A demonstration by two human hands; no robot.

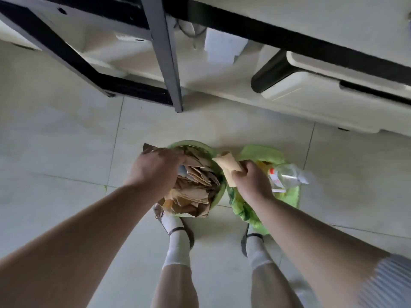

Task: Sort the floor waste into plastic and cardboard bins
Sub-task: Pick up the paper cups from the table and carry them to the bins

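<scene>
A round green bin [195,146] on the floor is heaped with brown cardboard pieces [195,190]. My left hand [155,167] presses on a cardboard piece at the top of that heap, fingers curled over it. To the right stands a second bin lined with a green bag [262,153], holding a clear plastic bottle [289,174] and other plastic. My right hand [251,181] is over this bin and grips a rolled brown cardboard tube [226,167] that points toward the cardboard bin.
A grey table leg [169,63] and black frame bars [73,56] stand just behind the bins. White units [311,90] sit under the table at the right. My feet in white socks [178,236] are right behind the bins on the pale tile floor.
</scene>
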